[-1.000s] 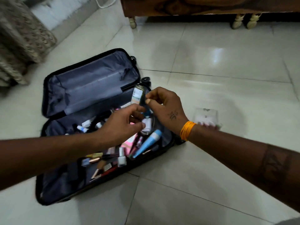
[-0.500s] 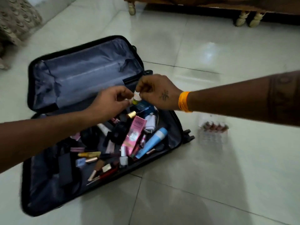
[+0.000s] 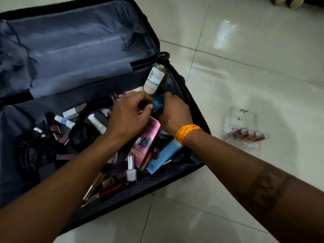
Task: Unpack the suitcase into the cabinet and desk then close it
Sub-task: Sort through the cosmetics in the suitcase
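1. Both hands work inside the suitcase: left hand curls round a bottle; right hand pinches a blue item.
2. Suitcase lies open on the floor, holding cables, headphones, a pink box and a blue tube.
3. Right of it, a clear case sits out.
4. Unpacking looks barely begun; closing remains.
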